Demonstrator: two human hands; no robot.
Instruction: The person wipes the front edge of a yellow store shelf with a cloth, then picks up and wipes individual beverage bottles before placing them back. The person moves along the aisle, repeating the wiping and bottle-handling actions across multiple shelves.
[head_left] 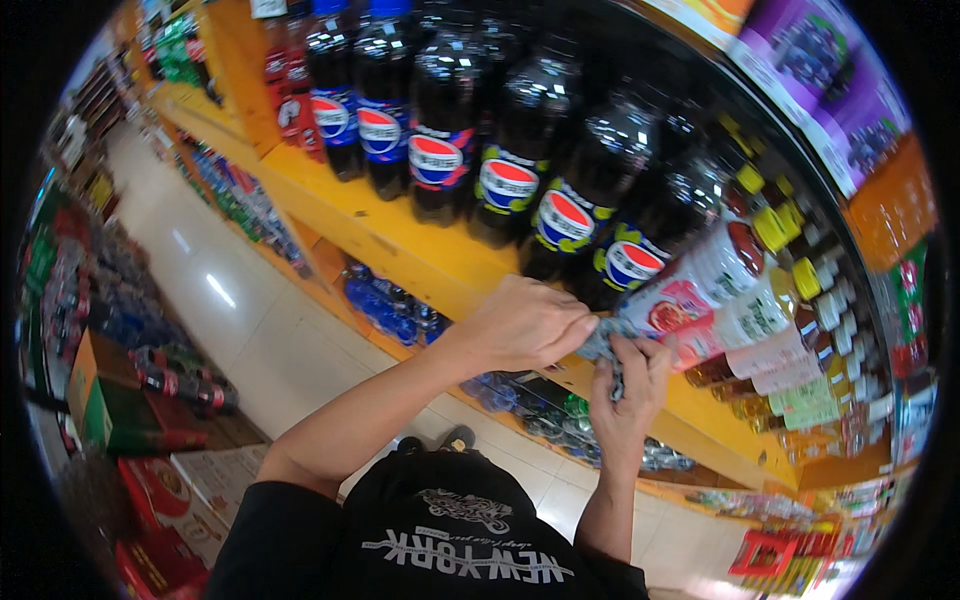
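At the front edge of the yellow shelf (440,245), my two hands meet at a crumpled grey-blue cloth (598,343). My left hand (527,325) is closed, its fingertips at the left side of the cloth. On the other side, my right hand (637,385) pinches the cloth between thumb and fingers, and a dark bit of it shows below. Just beyond my hands stand dark cola bottles (567,218) with round red, white and blue emblems. A pink-labelled drink bottle (690,283) is close to my right hand.
Smaller bottles with pale labels (795,370) fill the shelf to the right. Blue-wrapped bottles (385,308) lie on a lower level. Purple grape-printed cartons (820,60) are at upper right. Across the tiled aisle (225,285), cardboard boxes (100,385) and more bottles are stacked.
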